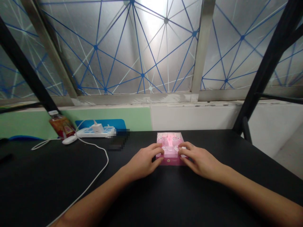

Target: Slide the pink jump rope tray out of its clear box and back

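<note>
A small pink box (pixel 170 152) with a see-through top lies flat on the black table. Pink contents show through the top, but their kind is hard to make out. My left hand (pixel 147 158) grips the box's left side, fingers on the upper surface and thumb at the front left corner. On the opposite side my right hand (pixel 201 160) holds it the same way, thumb at the front right corner. Both hands rest low at the table, with the box between them.
On the black table (pixel 146 201), a white cable (pixel 107 157) runs along the left past my left forearm. Behind it stand a power strip (pixel 86 132) with a white plug (pixel 97 127), a white mouse (pixel 69 139) and a drink bottle (pixel 62 125). Black frame posts (pixel 258 72) flank the window.
</note>
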The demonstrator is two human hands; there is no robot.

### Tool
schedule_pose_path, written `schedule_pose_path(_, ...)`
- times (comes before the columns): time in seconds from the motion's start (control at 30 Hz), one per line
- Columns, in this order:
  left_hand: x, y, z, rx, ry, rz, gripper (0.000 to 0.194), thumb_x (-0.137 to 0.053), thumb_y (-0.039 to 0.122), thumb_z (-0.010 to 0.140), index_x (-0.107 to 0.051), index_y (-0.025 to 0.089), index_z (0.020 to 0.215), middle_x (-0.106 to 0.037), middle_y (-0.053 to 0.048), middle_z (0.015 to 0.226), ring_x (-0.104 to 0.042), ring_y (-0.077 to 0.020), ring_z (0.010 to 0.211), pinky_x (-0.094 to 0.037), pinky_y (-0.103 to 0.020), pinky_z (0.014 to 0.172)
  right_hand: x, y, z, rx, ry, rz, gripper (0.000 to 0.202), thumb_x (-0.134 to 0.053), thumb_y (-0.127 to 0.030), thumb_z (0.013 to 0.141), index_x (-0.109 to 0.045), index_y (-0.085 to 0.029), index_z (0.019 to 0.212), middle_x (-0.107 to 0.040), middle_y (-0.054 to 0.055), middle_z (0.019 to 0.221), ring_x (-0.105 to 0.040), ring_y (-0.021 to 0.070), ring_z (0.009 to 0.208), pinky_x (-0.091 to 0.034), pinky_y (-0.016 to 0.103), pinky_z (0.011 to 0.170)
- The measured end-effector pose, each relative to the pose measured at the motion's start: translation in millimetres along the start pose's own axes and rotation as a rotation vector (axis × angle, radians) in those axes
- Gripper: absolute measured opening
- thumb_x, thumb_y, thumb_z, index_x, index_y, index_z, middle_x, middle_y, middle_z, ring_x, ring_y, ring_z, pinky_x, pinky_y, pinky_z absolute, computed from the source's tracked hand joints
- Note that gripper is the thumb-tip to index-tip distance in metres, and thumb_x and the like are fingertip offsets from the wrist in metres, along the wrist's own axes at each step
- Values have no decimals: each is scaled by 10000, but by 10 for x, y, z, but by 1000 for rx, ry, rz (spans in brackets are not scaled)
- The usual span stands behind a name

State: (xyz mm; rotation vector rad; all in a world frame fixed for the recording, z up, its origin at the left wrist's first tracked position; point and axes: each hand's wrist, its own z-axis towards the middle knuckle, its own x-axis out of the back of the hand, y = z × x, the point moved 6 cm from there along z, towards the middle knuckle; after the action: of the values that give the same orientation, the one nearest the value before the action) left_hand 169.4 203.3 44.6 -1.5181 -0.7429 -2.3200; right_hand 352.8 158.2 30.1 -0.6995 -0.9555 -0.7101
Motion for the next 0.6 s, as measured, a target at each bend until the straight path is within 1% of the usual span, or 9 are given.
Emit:
schedule_pose_path(0.17,0,8,-5,0,-22,25,111,-530,225,911,-601,221,997,-540,-65,1334,-577,-229,1145,-457,-352,984,4,4,-4,14,6,-21,202,-460,-229,945,-614,-238,1076,-558,87,1223,-641,199,935,-542,363,790)
schedule_pose_path(0.33,26,0,-26,-5,-25,35,123,-530,230,911,-622,219,992,-522,-72,1367,-559,-230,1182,-448,-355,998,36,-58,1,51,-15,-26,176,-458,-227,946,-622,-227,1013,-576,80,1217,-640,193,935,-536,362,810)
schedule_pose_path(0.5,57,5,-34,-12,-44,18,147,-524,223,905,-623,213,1012,-508,-84,1391,-523,-230,1240,-422,-355,1037,82,-99,-9,60,-15,-8,191,-472,-179,920,-618,-224,1035,-576,79,1224,-635,192,943,-529,360,820)
schedule_pose_path(0.6,66,14,-27,-9,-33,-1,156,-536,204,885,-613,219,1020,-513,-75,1387,-518,-226,1246,-418,-348,1040,86,-90,-12,52,-20,9,221,-477,-158,901,-604,-223,1069,-568,77,1233,-631,193,952,-523,362,833)
